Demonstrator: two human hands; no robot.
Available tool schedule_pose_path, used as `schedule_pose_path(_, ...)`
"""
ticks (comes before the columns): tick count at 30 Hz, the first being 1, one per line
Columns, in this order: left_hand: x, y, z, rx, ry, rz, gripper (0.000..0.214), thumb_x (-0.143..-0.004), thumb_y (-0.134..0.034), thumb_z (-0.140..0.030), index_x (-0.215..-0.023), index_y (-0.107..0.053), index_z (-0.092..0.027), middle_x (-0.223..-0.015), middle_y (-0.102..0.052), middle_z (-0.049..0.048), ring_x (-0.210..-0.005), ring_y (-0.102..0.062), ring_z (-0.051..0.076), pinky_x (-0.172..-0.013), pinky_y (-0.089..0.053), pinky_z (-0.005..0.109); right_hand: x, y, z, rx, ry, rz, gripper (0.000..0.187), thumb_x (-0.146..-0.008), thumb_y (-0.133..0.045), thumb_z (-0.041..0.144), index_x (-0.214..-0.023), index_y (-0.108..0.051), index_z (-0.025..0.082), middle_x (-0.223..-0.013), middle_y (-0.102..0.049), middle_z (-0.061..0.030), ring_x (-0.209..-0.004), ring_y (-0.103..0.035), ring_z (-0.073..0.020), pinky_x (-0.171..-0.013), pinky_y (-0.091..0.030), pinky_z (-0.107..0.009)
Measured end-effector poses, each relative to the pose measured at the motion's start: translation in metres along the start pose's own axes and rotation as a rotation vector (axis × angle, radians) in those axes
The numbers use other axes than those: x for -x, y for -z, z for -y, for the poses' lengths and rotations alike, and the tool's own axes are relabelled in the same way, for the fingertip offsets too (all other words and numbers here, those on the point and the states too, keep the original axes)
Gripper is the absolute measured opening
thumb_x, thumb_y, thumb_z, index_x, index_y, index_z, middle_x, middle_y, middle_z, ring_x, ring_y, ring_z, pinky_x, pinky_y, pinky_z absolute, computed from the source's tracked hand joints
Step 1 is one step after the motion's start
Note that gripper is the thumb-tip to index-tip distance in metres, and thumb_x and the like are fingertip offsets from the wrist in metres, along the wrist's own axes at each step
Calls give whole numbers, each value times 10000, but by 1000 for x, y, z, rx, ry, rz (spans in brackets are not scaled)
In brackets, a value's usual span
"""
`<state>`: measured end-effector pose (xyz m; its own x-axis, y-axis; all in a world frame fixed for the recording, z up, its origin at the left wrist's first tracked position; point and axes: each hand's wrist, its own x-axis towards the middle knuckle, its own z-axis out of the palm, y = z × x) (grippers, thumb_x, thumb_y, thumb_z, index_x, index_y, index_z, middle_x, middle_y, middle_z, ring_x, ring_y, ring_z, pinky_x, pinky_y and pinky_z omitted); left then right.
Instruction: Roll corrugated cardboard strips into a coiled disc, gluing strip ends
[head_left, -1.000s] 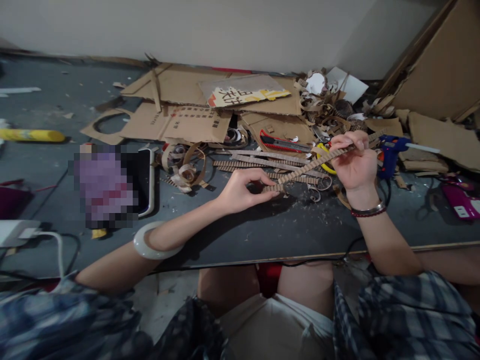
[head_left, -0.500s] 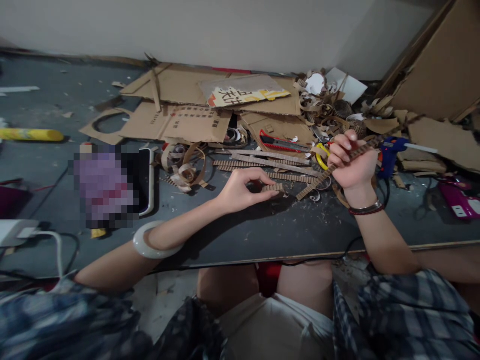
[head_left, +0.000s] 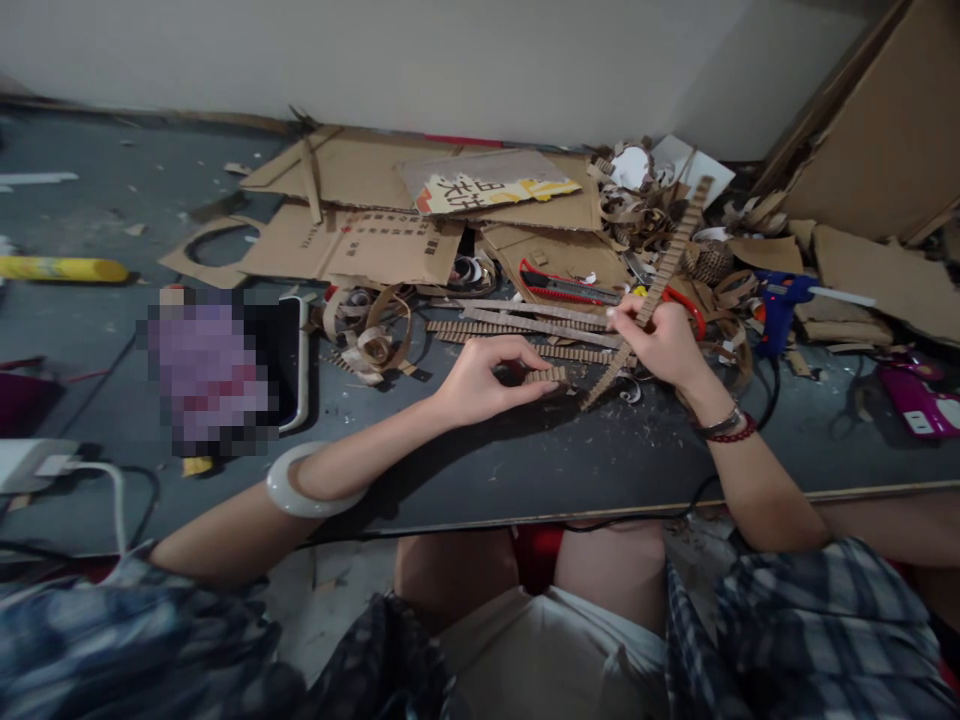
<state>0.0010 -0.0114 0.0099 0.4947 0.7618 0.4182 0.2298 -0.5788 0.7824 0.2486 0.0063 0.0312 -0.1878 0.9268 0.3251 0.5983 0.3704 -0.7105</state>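
Observation:
A small rolled coil of corrugated cardboard (head_left: 546, 375) is pinched between the thumb and fingers of my left hand (head_left: 487, 380), just above the table. My right hand (head_left: 664, 340) grips a long corrugated cardboard strip (head_left: 675, 245) by its middle. The strip slants from upper right to lower left, and its lower end hangs a little to the right of the coil, apart from it. More cardboard strips (head_left: 540, 322) lie flat behind my hands. Red-handled scissors (head_left: 688, 308) show partly behind my right hand.
A red utility knife (head_left: 566, 285) lies behind the strips. To the right stands a blue glue gun (head_left: 780, 310) with a white stick. Cardboard sheets (head_left: 360, 245) and curled scraps (head_left: 379, 335) spread along the back. A phone (head_left: 296, 365) and a white charger (head_left: 30, 465) lie left.
My right hand has turned over and moved left along the strip, now pinching its middle. The strip's upper end has swung up steeper. My left hand and the coil stay in place.

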Motion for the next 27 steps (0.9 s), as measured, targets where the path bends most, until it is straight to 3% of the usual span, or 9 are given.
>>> schedule_pose_path(4,0,0,-1,-9,26,4,179,-735,-741,-291,-786,-684,-129,-742,-679,42,-639,-603,107,-599,-487,202,4,5,8,-12,-148,381,328,-833,-577,496,-724,-638,193,-430,-492,45,-393,-437,-88,-450,-340,-255)
schedule_pose_path(6,0,0,-2,-10,44,0,180,-734,-737,-290,-780,-678,-126,-737,-673,39,-634,-596,104,-592,-482,197,4,10,10,-92,-230,492,298,-772,-660,484,-749,-639,187,-442,-534,36,-391,-472,-93,-437,-374,-247)
schedule_pose_path(8,0,0,-2,-13,61,-7,186,-730,-735,-291,-769,-668,-122,-724,-662,34,-615,-582,98,-578,-475,195,3,15,10,-175,-240,460,280,-717,-728,447,-718,-626,186,-497,-573,22,-427,-504,-94,-439,-399,-239)
schedule_pose_path(12,1,-1,-3,-6,75,-18,199,-721,-733,-293,-732,-637,-119,-698,-639,23,-573,-550,84,-556,-463,192,1,19,6,-396,-195,148,261,-692,-761,394,-673,-586,201,-528,-556,38,-449,-503,-79,-427,-401,-223)
schedule_pose_path(15,1,-2,-3,-11,81,-20,205,-719,-727,-300,-729,-629,-120,-689,-632,21,-567,-546,84,-552,-460,193,1,15,5,-550,-175,19,268,-691,-763,380,-658,-556,213,-508,-538,55,-429,-491,-72,-412,-400,-218)
schedule_pose_path(21,1,-1,-2,-17,79,-19,220,-722,-724,-319,-732,-631,-120,-699,-642,25,-573,-550,86,-556,-461,193,3,3,8,-566,-169,84,248,-675,-777,346,-674,-576,201,-518,-575,52,-429,-503,-69,-411,-409,-213)
schedule_pose_path(27,1,-1,-2,-26,79,-14,215,-725,-721,-317,-739,-638,-119,-697,-649,23,-570,-550,83,-553,-456,187,3,6,8,-526,-153,93,251,-667,-783,335,-666,-572,200,-505,-564,58,-413,-468,-61,-395,-364,-207)
